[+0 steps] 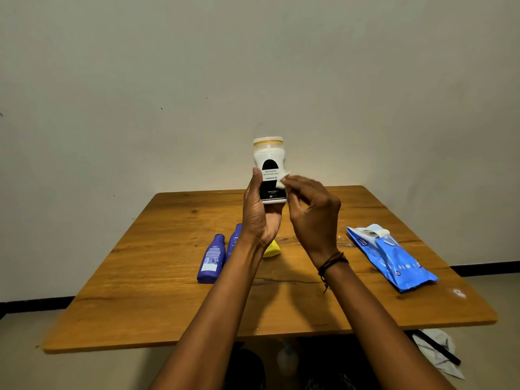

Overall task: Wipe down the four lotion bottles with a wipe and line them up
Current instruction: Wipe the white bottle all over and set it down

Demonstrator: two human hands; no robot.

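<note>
My left hand (260,218) holds a white lotion bottle (269,167) with a black label and a yellow-ringed cap upright above the wooden table (157,277). My right hand (313,215) pinches a small white wipe (282,181) against the bottle's right side. Two blue bottles lie on the table below my left arm: one fully visible (211,258), the other (233,242) partly hidden by my wrist. A yellow bottle (271,249) shows only in part behind my left wrist.
A blue pack of wipes (391,257) with its flap peeled open lies at the table's right side. A crumpled cloth and a dark strip (439,350) are on the floor beyond the table's near right corner. A plain wall stands behind.
</note>
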